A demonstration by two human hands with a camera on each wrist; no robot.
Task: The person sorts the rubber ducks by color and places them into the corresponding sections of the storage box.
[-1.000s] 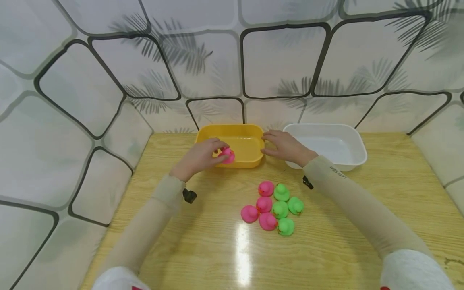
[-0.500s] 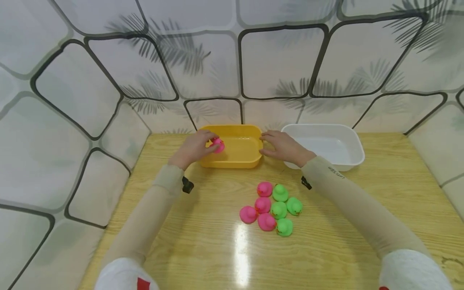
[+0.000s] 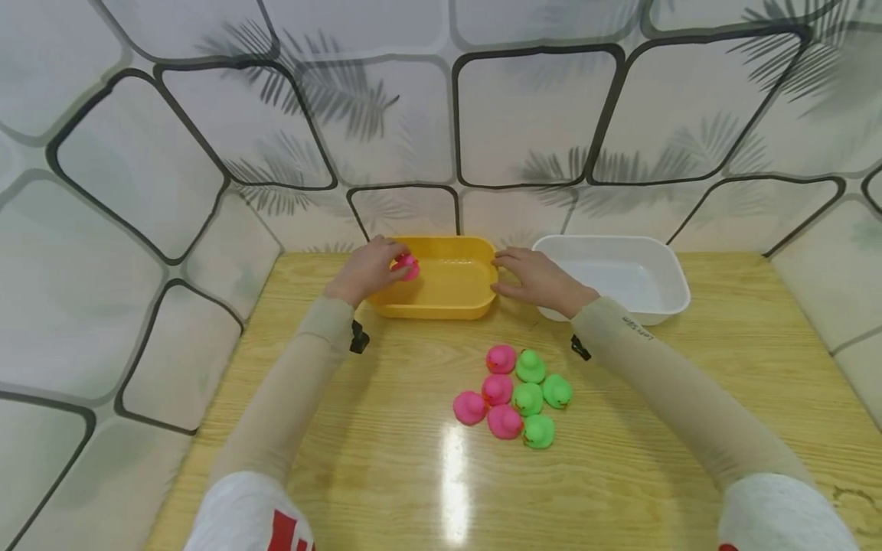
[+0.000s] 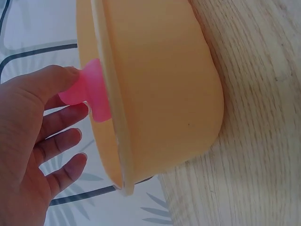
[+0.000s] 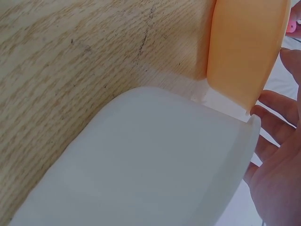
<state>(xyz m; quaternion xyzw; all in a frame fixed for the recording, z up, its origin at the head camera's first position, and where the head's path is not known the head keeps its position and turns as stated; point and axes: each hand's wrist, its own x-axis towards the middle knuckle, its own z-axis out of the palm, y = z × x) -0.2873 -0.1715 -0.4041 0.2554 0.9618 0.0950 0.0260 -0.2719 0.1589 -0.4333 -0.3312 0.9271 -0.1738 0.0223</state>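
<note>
Farther back, left hand [image 3: 367, 269] pinching pink duck [image 3: 409, 267], right hand [image 3: 539, 278] spread at yellow tray [image 3: 441, 312]

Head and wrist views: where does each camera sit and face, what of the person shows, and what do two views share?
Head: on the head, looking forward and down on ducks, yellow tub, white tub and table; left hand, right hand and sleeves show.
Left wrist: on that wrist, looking at the yellow tub's outer wall; left hand pinches a pink duck.
Right wrist: on that wrist, looking at both tubs' outer walls; right hand at right edge, sliver of left hand above.
Both wrist views share the yellow tub.
</note>
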